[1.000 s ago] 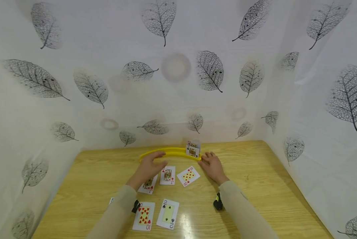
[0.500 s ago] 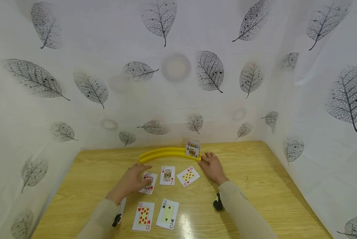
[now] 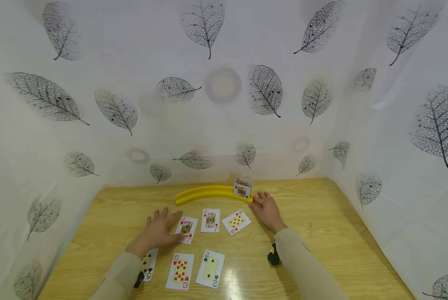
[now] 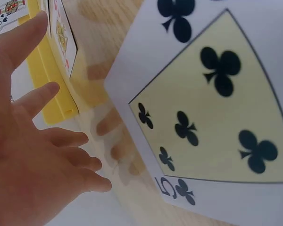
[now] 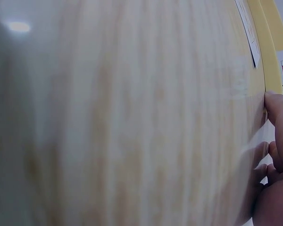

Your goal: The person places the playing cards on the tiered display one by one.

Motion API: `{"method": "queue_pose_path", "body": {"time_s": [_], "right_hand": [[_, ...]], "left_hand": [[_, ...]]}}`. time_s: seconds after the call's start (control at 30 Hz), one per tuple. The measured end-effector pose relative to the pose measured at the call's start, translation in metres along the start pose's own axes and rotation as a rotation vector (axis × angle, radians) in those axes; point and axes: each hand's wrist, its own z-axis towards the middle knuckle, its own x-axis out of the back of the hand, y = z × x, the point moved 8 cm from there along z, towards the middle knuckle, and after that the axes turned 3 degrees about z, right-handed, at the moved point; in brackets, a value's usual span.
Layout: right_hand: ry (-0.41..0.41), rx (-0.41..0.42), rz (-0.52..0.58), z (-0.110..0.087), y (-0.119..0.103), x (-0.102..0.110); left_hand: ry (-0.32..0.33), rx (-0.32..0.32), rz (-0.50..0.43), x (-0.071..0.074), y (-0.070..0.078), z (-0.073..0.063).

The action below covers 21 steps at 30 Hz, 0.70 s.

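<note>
My left hand [image 3: 158, 230] has its fingers spread, held low beside the jack of hearts [image 3: 187, 229], with the thumb overlapping that card's lower left side. The left wrist view shows the fingers bare of any card, near the five of clubs [image 4: 203, 117]. At its right end, a curved yellow card holder [image 3: 205, 191] is pinched by my right hand [image 3: 267, 211], thumb in front. In the holder's right part stand a jack of spades [image 3: 242, 191] and, behind it, a red ten [image 3: 243, 181].
Face up on the wooden table [image 3: 321, 233] lie the jack of diamonds [image 3: 210, 221], the eight of diamonds [image 3: 236, 222], the ten of hearts [image 3: 180, 271] and the two of spades [image 3: 210, 269]. A leaf-patterned white curtain [image 3: 224, 125] closes off the back and sides.
My left hand has gone from the card holder's left end back toward me and to the left, uncovering the jack of hearts and part of the five of clubs. My right hand stays put.
</note>
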Motion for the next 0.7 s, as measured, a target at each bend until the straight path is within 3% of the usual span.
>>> {"method": "queue_pose_path", "body": {"time_s": [0.27, 0.7], "right_hand": [[0.006, 0.01, -0.007, -0.001, -0.002, 0.001], [0.015, 0.022, 0.002, -0.001, -0.003, 0.001]], "left_hand": [[-0.05, 0.027, -0.047, -0.007, -0.005, 0.001], [-0.054, 0.055, -0.048, -0.012, -0.007, -0.001]]}}
